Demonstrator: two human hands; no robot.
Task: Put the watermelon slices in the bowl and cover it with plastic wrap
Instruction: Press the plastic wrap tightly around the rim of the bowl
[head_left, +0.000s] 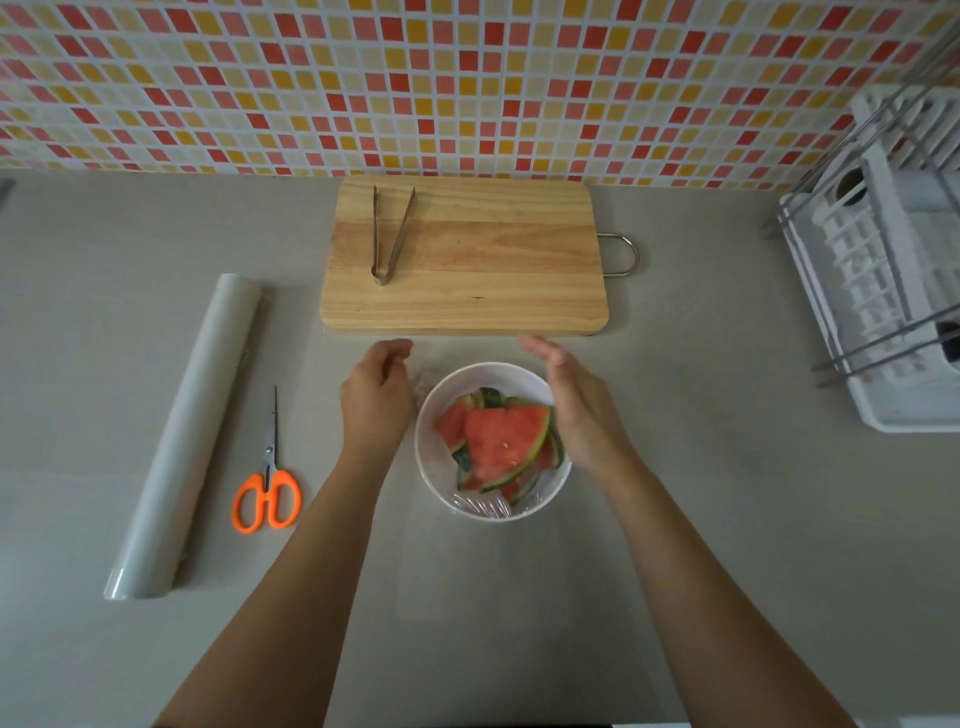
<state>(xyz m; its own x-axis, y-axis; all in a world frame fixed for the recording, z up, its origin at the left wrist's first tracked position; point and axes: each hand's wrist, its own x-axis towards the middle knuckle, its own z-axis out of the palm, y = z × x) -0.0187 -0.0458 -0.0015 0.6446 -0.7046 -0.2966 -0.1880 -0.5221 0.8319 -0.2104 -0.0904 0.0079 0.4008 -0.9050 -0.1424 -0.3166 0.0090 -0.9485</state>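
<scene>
While one bowl (485, 371) sits between, right hand (576, 410) spreads empty; left hand's (376, 400) grip unclear.

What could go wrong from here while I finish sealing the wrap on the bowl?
1. The plastic wrap looks bunched at the bowl's near rim and left side; it may not cling and could lift off.
2. The top watermelon slices sit high toward the right rim, by the right hand; pulling the wrap tight there might tear it or shift them.
</scene>
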